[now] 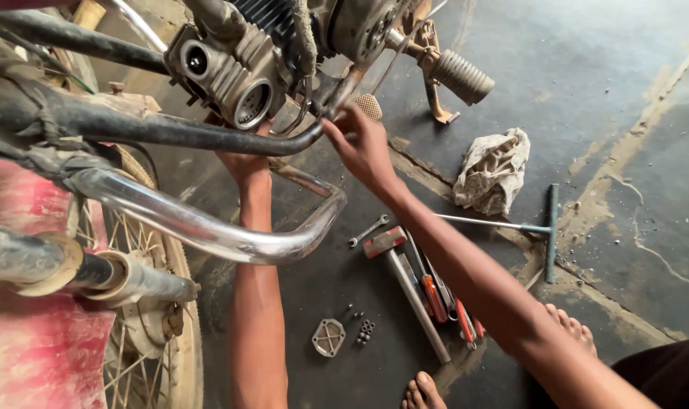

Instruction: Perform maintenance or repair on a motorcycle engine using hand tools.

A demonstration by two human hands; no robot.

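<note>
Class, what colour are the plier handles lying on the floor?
Red-orange, on the pliers, seen in the head view.

Two hands are showing: the left hand (246,163) under the engine and the right hand (363,148) at centre frame. Two bare feet are peeking in along the bottom edge. One crumpled rag (492,170) is lying at right of centre. One T-handle wrench (537,227) is lying beside it. One hammer (405,280) and one small spanner (369,231) are resting mid-frame. One metal cover plate (328,337) is sitting at lower centre, beside one cluster of small bolts (366,331), too small to count singly.
</note>
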